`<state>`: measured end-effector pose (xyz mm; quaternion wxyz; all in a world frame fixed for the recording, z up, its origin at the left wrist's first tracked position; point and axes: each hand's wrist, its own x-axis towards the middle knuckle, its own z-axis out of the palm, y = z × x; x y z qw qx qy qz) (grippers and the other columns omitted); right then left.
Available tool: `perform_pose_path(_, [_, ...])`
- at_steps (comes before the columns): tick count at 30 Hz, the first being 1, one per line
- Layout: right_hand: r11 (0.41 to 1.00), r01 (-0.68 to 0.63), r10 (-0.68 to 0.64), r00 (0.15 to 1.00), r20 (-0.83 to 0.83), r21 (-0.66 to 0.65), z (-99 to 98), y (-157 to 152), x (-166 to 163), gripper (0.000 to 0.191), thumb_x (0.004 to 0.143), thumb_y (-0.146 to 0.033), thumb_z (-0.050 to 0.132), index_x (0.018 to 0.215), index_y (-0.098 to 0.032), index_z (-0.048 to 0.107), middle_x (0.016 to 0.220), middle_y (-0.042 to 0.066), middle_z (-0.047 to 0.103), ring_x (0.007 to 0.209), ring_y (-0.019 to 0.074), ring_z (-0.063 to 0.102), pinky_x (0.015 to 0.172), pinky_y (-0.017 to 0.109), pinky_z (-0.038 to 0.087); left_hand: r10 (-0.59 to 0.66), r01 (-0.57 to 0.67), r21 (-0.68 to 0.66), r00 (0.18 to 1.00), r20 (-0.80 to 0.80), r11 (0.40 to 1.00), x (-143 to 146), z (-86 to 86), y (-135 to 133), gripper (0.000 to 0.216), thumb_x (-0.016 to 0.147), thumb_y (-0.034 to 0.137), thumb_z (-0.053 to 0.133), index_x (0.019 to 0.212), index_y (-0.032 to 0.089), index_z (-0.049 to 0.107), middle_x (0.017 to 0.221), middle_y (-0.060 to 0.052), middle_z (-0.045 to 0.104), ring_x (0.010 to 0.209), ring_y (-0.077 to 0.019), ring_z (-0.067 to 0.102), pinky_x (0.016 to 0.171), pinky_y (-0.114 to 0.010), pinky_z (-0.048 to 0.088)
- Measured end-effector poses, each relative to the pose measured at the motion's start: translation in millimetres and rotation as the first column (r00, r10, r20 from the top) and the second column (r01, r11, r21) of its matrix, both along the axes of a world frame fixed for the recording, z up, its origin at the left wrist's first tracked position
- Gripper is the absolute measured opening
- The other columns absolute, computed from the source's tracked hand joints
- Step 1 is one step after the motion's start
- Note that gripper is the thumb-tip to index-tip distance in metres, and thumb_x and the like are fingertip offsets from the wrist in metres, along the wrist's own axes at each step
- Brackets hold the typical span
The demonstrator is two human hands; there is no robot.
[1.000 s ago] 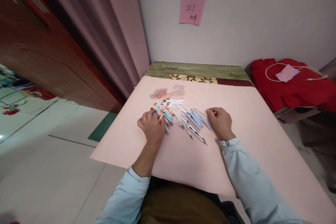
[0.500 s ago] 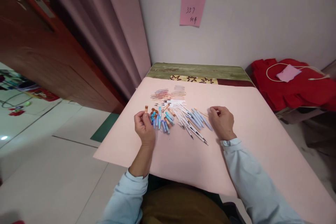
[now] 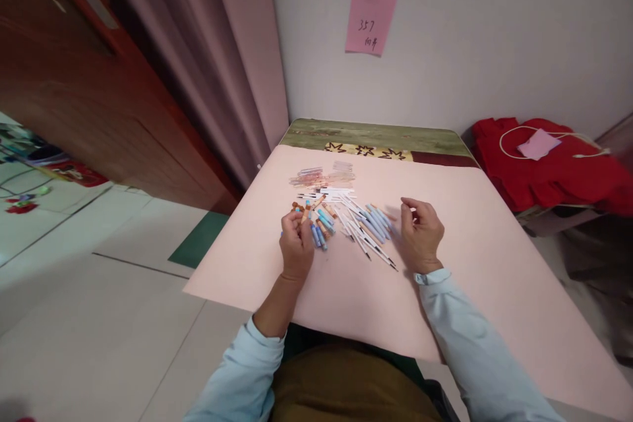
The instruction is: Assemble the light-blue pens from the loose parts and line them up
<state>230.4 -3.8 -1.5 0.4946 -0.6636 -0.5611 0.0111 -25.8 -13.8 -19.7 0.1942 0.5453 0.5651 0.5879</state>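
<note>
My left hand is over the left side of a pile of short blue and orange-brown pen pieces. Its fingers are pinched around a short orange-brown pen piece, partly covered by the fingers. My right hand hovers or rests at the right of the pile, thumb and forefinger apart, and I see nothing between them. Just left of it lie light blue pen barrels with tan ends. Between the two groups, thin white sticks with dark tips fan out.
Behind the pile lie clear and pinkish tubes. All of it lies on a pale pink sheet covering a table with a green wood-look back edge. Red cloth sits at the right; a curtain and wooden door stand left.
My left hand has moved right with the orange-brown piece, onto the pile. My right hand's thumb and forefinger have parted. The view has shifted slightly.
</note>
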Motion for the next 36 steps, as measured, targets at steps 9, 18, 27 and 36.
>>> perform_pose_path(9, [0.96, -0.153, 0.216, 0.939, 0.267, -0.235, -1.9, -21.4, -48.8, 0.023, 0.093, -0.037, 0.055, 0.092, -0.024, 0.073, 0.091, 0.004, 0.071, 0.078, 0.0181, 0.061, 0.069, 0.029, 0.037, -0.054, 0.063, 0.046, 0.983, -0.176, 0.997, -0.3, 4.3, -0.9, 0.024, 0.097, 0.035, 0.047, 0.11, 0.019, 0.058, 0.094, -0.007, 0.073, 0.077, -0.0174, 0.069, 0.071, -0.03, 0.054])
perform_pose_path(18, [0.837, 0.014, 0.249, 0.881, 0.403, -0.547, 5.7, -64.1, -60.7, 0.02, 0.091, -0.04, 0.06, 0.085, -0.023, 0.068, 0.086, 0.001, 0.069, 0.066, 0.0138, 0.058, 0.054, 0.028, 0.02, -0.134, 0.137, 0.015, 0.983, -0.128, 0.991, -1.0, -0.3, -2.0, 0.022, 0.097, 0.033, 0.047, 0.112, 0.019, 0.054, 0.092, -0.005, 0.075, 0.076, -0.0164, 0.071, 0.072, -0.028, 0.055])
perform_pose_path(27, [0.909, 0.014, 0.21, 0.847, 0.488, -0.416, 1.9, -68.4, -51.2, 0.023, 0.091, -0.036, 0.057, 0.08, -0.02, 0.07, 0.08, 0.002, 0.07, 0.063, 0.0134, 0.059, 0.054, 0.028, 0.021, -0.12, 0.13, 0.048, 0.978, -0.169, 0.99, -1.8, 1.5, -3.7, 0.02, 0.097, 0.03, 0.047, 0.112, 0.018, 0.055, 0.09, -0.005, 0.075, 0.075, -0.0159, 0.071, 0.069, -0.026, 0.054])
perform_pose_path(36, [0.95, -0.022, 0.198, 0.811, 0.55, -0.31, -7.2, -95.0, -1.5, 0.025, 0.094, -0.037, 0.054, 0.085, -0.022, 0.072, 0.08, 0.001, 0.07, 0.066, 0.0132, 0.059, 0.059, 0.027, 0.028, -0.146, 0.158, 0.043, 0.969, -0.199, 0.987, 0.3, 1.5, -3.5, 0.021, 0.096, 0.032, 0.048, 0.111, 0.018, 0.055, 0.087, -0.005, 0.075, 0.068, -0.0152, 0.069, 0.067, -0.026, 0.052])
